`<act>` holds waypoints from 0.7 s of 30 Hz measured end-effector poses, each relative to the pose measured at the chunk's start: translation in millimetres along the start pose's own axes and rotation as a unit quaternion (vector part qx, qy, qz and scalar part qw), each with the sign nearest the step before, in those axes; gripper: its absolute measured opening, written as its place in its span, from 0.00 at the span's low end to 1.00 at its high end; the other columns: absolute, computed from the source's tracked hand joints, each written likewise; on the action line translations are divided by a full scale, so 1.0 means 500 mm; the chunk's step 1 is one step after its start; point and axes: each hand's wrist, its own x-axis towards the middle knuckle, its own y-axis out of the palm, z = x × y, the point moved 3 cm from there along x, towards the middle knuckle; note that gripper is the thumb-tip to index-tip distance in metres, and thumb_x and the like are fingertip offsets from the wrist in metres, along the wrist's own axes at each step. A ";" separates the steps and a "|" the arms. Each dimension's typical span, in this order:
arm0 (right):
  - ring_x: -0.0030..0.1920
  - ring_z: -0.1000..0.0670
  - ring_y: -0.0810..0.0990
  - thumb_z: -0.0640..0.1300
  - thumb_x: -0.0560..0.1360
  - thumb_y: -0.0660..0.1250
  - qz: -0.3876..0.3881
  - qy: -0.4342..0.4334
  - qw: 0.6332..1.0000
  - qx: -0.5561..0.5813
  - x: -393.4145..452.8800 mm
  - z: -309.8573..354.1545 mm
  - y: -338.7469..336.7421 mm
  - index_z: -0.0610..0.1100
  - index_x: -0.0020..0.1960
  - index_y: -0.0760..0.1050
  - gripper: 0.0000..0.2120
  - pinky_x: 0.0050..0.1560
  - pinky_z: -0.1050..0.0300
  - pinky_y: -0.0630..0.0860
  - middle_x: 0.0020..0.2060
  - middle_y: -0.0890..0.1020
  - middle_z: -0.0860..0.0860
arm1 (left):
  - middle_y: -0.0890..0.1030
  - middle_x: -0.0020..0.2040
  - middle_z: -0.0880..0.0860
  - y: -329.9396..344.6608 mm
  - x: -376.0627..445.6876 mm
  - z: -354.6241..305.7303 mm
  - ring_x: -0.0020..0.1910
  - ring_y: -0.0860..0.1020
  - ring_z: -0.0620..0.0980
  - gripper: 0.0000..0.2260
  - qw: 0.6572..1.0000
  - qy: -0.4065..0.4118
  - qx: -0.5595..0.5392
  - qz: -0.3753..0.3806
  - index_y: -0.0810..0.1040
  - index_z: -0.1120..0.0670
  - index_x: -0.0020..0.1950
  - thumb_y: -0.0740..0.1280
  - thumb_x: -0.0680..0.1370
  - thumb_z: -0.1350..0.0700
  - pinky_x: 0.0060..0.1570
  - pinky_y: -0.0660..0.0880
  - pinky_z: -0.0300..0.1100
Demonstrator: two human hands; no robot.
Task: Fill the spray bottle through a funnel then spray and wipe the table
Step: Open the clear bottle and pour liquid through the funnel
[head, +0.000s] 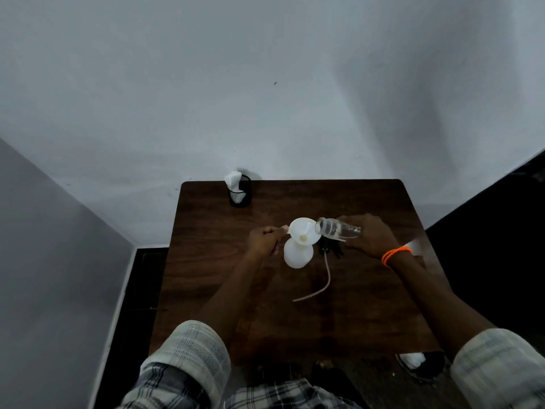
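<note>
Here, mid-fill: right hand (pixel 370 236) wrapped around a small clear glass bottle (pixel 339 228), tipped nearly level with its open mouth over the rim of the white plastic funnel (pixel 303 231), so the clear liquid left inside can run down the spout. Left hand (pixel 264 239) pinching the funnel's side tab, apparently to keep it from tipping under the pour. Funnel seated in the neck of the white translucent spray bottle (pixel 298 255), upright near the middle of the dark wooden table (pixel 368 305); fill level inside not readable. Black trigger sprayer head (pixel 330 249) with its pale dip tube (pixel 323 281) lying just beside, off to leave the neck open. Black mesh cup (pixel 240 194) at the far edge holding white tissue (pixel 233 178), likely for wiping
</note>
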 end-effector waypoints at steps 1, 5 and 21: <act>0.46 0.44 0.87 0.43 0.66 0.79 0.002 -0.003 1.000 0.001 0.000 -0.001 -0.001 0.45 0.56 0.84 0.19 0.46 0.46 0.82 0.45 0.88 0.47 | 0.75 0.30 0.56 0.000 -0.001 0.001 0.23 0.70 0.48 0.13 1.000 0.000 -0.004 0.000 0.84 0.62 0.48 0.74 0.77 0.51 0.21 0.68 0.35; 0.47 0.44 0.87 0.49 0.66 0.76 -0.001 -0.005 1.000 0.005 -0.001 0.004 -0.007 0.44 0.56 0.84 0.20 0.47 0.46 0.82 0.46 0.88 0.46 | 0.74 0.28 0.56 0.003 -0.005 0.000 0.22 0.69 0.47 0.13 1.000 -0.002 -0.009 -0.003 0.83 0.62 0.46 0.74 0.77 0.52 0.20 0.67 0.34; 0.48 0.43 0.86 0.43 0.70 0.78 -0.001 -0.006 1.000 -0.020 0.006 0.008 -0.008 0.44 0.59 0.83 0.18 0.51 0.48 0.80 0.48 0.87 0.45 | 0.74 0.26 0.54 0.003 -0.003 0.008 0.21 0.69 0.47 0.11 1.000 -0.006 -0.012 0.001 0.84 0.60 0.43 0.77 0.75 0.52 0.21 0.66 0.36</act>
